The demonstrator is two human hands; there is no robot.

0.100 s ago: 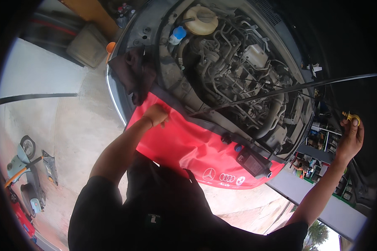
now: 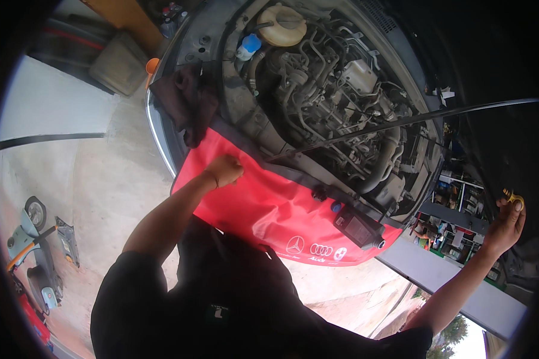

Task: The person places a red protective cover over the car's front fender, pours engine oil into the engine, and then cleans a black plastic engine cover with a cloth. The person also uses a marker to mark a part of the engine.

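Observation:
My right hand [image 2: 505, 226] is raised far out at the right, beside the dark underside of the raised hood. Its fingers and thumb pinch the yellow ring handle of a dipstick [image 2: 512, 198]. My left hand [image 2: 226, 170] is closed in a fist over the red fender cover [image 2: 251, 212]. Whether anything is inside that fist is hidden. The cover drapes over the front edge of the car, with the open engine bay [image 2: 329, 102] beyond it. A dark bottle [image 2: 358, 228] lies on the cover's right part, near a blue cap [image 2: 336, 207] and a small black cap [image 2: 319, 193].
A black hood prop rod [image 2: 401, 121] slants across the engine bay. Dark cloth [image 2: 188, 105] lies on the car's left front corner. A cream reservoir [image 2: 281, 27] and a blue-capped one [image 2: 249, 46] sit at the back left. Shelves [image 2: 461, 200] stand at the right; a scooter [image 2: 36, 251] is on the left.
My right hand has moved down and slightly right with the dipstick. The left fingers have curled in tighter over the cover. The whole view has shifted slightly.

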